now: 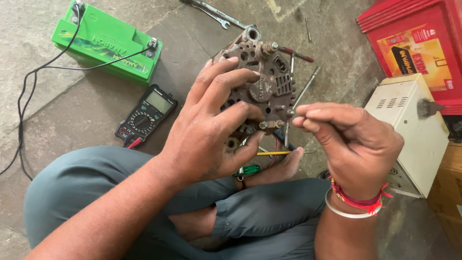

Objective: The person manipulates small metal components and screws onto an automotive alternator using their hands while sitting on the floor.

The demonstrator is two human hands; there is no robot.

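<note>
At frame centre the left hand point(211, 130) clasps a round, grey, perforated metal alternator point(262, 84) upright, while the right hand point(351, 139), just right of it, pinches closed at its lower-right terminal stud point(290, 112).

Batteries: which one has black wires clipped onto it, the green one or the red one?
The green battery, on the floor at upper left. Black wires run to both its terminals. The red battery, at upper right behind the cream metal box, shows no wires.
</note>
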